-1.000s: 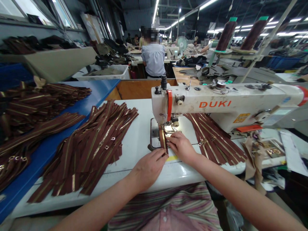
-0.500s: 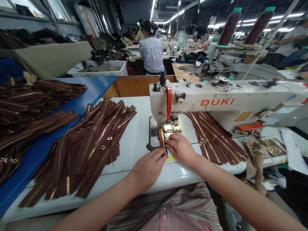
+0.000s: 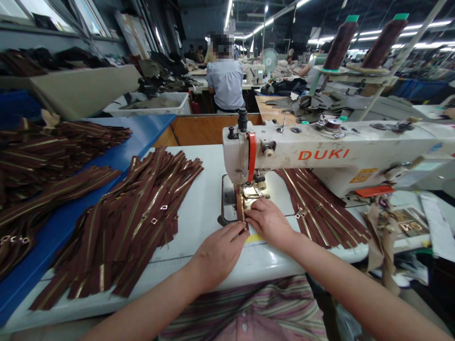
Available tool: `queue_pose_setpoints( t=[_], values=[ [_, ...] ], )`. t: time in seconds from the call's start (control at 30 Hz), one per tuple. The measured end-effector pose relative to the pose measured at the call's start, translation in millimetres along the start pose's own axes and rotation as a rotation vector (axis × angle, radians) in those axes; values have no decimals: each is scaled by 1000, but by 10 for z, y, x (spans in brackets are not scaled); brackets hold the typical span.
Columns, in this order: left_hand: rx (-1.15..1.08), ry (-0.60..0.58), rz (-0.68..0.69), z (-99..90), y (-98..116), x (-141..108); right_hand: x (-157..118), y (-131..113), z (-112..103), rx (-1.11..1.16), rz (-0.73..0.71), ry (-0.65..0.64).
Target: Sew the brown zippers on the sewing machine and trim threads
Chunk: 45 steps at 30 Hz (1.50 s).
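A brown zipper (image 3: 240, 204) with brass-coloured teeth runs lengthwise under the foot of the white sewing machine (image 3: 277, 147). My left hand (image 3: 219, 253) pinches its near end, the thumb tucked from sight. Just beyond, my right hand (image 3: 269, 222) has its fingers closed on the zipper's right edge, close to the machine foot. To the left, a fanned pile of brown zippers (image 3: 124, 227) lies on the white table. More zippers (image 3: 320, 213) are spread under the machine arm, right of my right hand.
A blue table (image 3: 142, 137) at the left carries further zipper bundles (image 3: 64, 147). Two brown thread cones (image 3: 341, 42) stand behind the machine. Cloth strips and papers (image 3: 408, 227) sit at the right. Ahead, a person (image 3: 225, 83) sits facing away, beside a white bin (image 3: 170, 102).
The whole view has shifted slightly down and right. Both hands keep the same hold on the zipper, with little visible movement of it.
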<state>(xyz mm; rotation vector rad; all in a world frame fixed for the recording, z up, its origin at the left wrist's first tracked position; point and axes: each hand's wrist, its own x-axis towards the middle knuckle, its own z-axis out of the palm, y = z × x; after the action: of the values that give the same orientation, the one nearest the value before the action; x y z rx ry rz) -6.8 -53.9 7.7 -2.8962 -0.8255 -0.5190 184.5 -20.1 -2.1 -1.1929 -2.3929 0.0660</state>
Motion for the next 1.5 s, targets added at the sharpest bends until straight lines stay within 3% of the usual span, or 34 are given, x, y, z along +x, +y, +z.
queue_pose_setpoints(
  t=[0.57, 1.03, 1.27, 1.5],
  values=[
    [62, -11, -62, 105, -204, 145, 279, 164, 34, -134, -4, -30],
    [40, -40, -148, 208, -407, 256, 290, 180, 21, -139, -43, -31],
    [-10, 50, -148, 240, -552, 260, 277, 169, 38, -148, -30, -14],
    [-36, 67, -158, 259, -697, 314, 286, 152, 27, -148, 13, -21]
  ],
)
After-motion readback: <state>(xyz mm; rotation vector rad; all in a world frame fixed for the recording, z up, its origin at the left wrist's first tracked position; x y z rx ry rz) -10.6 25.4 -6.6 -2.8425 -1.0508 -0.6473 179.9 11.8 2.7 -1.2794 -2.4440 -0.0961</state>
